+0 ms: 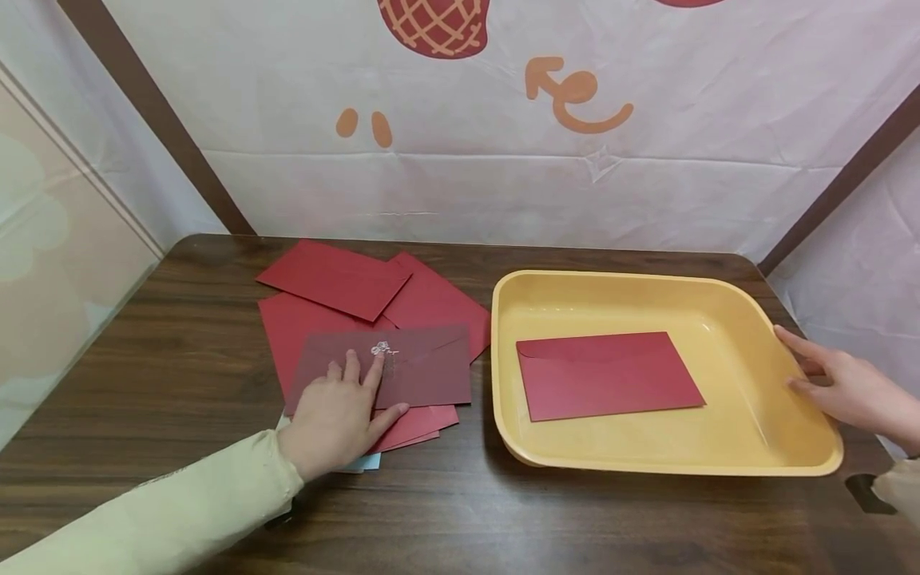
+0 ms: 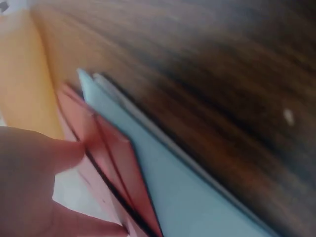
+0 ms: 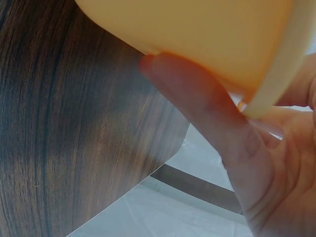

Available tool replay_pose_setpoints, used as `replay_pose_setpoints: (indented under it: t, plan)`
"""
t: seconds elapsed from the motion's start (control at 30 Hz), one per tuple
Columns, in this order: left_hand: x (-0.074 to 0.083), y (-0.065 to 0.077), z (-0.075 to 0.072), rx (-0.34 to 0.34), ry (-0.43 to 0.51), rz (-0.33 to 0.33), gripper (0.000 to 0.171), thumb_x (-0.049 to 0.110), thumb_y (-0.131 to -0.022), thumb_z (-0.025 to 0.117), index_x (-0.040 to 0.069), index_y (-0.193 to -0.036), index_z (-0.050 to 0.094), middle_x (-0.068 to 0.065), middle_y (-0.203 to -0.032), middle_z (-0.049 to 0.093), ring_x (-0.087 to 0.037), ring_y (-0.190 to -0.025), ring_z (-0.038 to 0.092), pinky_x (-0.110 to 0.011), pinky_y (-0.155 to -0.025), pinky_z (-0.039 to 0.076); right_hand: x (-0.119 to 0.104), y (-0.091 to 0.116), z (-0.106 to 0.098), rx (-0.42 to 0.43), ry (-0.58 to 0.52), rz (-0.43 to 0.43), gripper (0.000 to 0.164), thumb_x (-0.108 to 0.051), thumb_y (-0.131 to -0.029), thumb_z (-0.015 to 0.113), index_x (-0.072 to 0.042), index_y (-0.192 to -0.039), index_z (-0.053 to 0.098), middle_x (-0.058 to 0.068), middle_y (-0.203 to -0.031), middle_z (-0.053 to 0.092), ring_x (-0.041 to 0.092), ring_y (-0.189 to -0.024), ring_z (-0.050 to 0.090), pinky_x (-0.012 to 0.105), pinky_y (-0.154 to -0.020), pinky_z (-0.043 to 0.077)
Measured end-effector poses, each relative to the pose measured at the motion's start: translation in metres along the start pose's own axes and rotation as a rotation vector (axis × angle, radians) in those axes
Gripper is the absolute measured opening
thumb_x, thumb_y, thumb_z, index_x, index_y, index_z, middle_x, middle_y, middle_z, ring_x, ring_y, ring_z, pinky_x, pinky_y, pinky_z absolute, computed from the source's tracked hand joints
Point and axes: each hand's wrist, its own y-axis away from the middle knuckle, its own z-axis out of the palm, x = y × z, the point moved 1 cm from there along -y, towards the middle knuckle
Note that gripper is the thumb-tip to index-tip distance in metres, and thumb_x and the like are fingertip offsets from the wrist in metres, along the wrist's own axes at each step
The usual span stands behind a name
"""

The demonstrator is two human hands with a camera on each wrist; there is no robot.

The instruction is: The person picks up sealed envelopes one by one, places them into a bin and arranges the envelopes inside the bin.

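My left hand [image 1: 334,415] rests on a dark maroon envelope [image 1: 427,375] with a small silver print, fingers spread across its face. The thumb [image 2: 59,153] lies at the envelope's lower edge. Beneath are several red envelopes [image 1: 334,275] in a loose, overlapping pile, with a pale blue one [image 2: 182,187] poking out at the bottom. To the right, a single red envelope [image 1: 611,375] lies flat inside a yellow tray [image 1: 747,447]. My right hand [image 1: 855,395] holds the tray's right side, with the rim between thumb and fingers in the right wrist view.
The dark wood table [image 1: 129,383] carries both pile and tray, which stand close side by side. A printed white cloth [image 1: 474,192] hangs behind the table's back edge. A small black item [image 1: 868,493] shows near the right sleeve.
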Motion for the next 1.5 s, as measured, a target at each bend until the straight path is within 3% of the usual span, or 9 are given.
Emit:
replay_pose_setpoints:
  t: [0.1,0.17,0.3,0.43,0.53,0.63,0.93,1.27,1.5]
  plan:
    - [-0.006,-0.002,-0.005,0.021,0.054,-0.029,0.071,0.058,-0.085,0.051,0.004,-0.130,0.051,-0.026,-0.119,0.054,-0.038,-0.100,0.056,-0.047,-0.071,0.050,-0.001,-0.001,0.000,-0.002,0.002,0.001,0.073,-0.007,-0.087,0.060,0.011,-0.140,0.014,0.035,-0.096,0.062,0.047,-0.083,0.063,0.044,-0.062,0.051]
    - [-0.013,-0.004,-0.010,0.097,0.088,-0.042,0.068,0.056,-0.084,0.054,0.002,-0.125,0.054,-0.024,-0.112,0.055,-0.037,-0.094,0.055,-0.047,-0.071,0.049,-0.002,-0.001,-0.001,-0.004,0.002,0.001,0.073,-0.008,-0.087,0.060,0.011,-0.140,0.014,0.034,-0.096,0.063,0.047,-0.083,0.063,0.043,-0.062,0.051]
    - [-0.035,-0.009,-0.024,0.199,0.177,-0.114,0.060,0.048,-0.077,0.066,-0.004,-0.103,0.054,-0.022,-0.094,0.050,-0.036,-0.079,0.051,-0.040,-0.053,0.044,-0.002,-0.001,-0.001,0.000,0.000,-0.001,0.073,-0.008,-0.087,0.061,0.011,-0.141,0.015,0.034,-0.096,0.063,0.047,-0.083,0.063,0.037,-0.060,0.052]
    - [-0.056,-0.014,-0.033,0.035,0.320,-0.245,0.071,0.054,-0.071,0.070,-0.006,-0.098,0.043,-0.024,-0.094,0.041,-0.033,-0.072,0.047,-0.033,-0.045,0.039,-0.001,-0.001,-0.002,0.001,-0.002,0.007,0.073,-0.008,-0.087,0.060,0.011,-0.140,0.015,0.035,-0.096,0.062,0.047,-0.083,0.063,0.036,-0.060,0.052]
    - [-0.065,-0.016,-0.033,-0.135,0.393,-0.319,0.089,0.063,-0.069,0.067,-0.012,-0.106,0.037,-0.029,-0.099,0.039,-0.032,-0.072,0.049,-0.034,-0.052,0.042,-0.001,-0.001,-0.001,-0.005,-0.009,0.008,0.073,-0.008,-0.087,0.060,0.011,-0.140,0.014,0.035,-0.096,0.062,0.047,-0.083,0.063,0.040,-0.061,0.052]
    - [-0.070,-0.017,-0.028,-0.230,0.419,-0.349,0.099,0.068,-0.064,0.067,-0.015,-0.107,0.034,-0.031,-0.100,0.039,-0.033,-0.074,0.050,-0.035,-0.056,0.044,-0.001,-0.001,0.000,-0.008,-0.013,0.004,0.073,-0.009,-0.088,0.060,0.011,-0.141,0.014,0.034,-0.096,0.062,0.046,-0.083,0.063,0.042,-0.061,0.052]
    - [-0.073,-0.021,-0.018,-0.358,0.391,-0.357,0.108,0.074,-0.058,0.067,-0.014,-0.107,0.030,-0.028,-0.097,0.038,-0.032,-0.073,0.051,-0.034,-0.057,0.046,-0.003,-0.001,0.002,-0.006,0.004,-0.001,0.072,-0.010,-0.088,0.060,0.011,-0.140,0.016,0.034,-0.096,0.063,0.046,-0.083,0.063,0.038,-0.061,0.051]
    - [-0.073,-0.027,-0.014,-0.362,0.422,-0.385,0.111,0.071,-0.055,0.071,-0.017,-0.108,0.031,-0.030,-0.099,0.040,-0.035,-0.081,0.050,-0.037,-0.062,0.047,0.000,0.001,0.001,0.012,-0.002,-0.012,0.072,-0.009,-0.088,0.060,0.011,-0.140,0.016,0.035,-0.096,0.062,0.045,-0.081,0.064,0.035,-0.058,0.051]
    - [-0.073,-0.027,-0.012,-0.391,0.470,-0.411,0.125,0.070,-0.055,0.073,-0.023,-0.120,0.019,-0.036,-0.107,0.039,-0.045,-0.095,0.048,-0.048,-0.073,0.048,0.000,0.001,0.000,0.009,-0.004,-0.012,0.072,-0.009,-0.088,0.060,0.011,-0.140,0.015,0.035,-0.096,0.062,0.045,-0.081,0.064,0.037,-0.058,0.052]
